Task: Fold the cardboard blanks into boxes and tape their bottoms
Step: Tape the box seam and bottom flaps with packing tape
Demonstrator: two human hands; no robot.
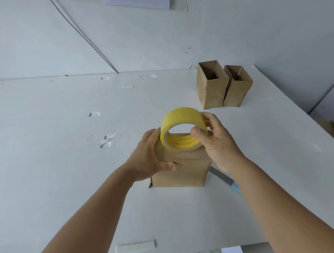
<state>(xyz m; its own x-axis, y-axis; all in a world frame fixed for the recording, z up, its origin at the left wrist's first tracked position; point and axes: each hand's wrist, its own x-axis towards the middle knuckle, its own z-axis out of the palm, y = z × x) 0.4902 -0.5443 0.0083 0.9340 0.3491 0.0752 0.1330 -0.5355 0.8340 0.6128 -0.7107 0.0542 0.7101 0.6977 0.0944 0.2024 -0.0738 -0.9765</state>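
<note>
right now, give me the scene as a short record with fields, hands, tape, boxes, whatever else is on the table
left hand: pressed on the box in progress, steadying it
right hand: holds the yellow tape roll over that box
box in progress: closed flaps face up, standing on the white table
finished boxes: two, open tops up, side by side at far right
tool: blue-handled knife lying right of the box, partly hidden by the right forearm
</note>
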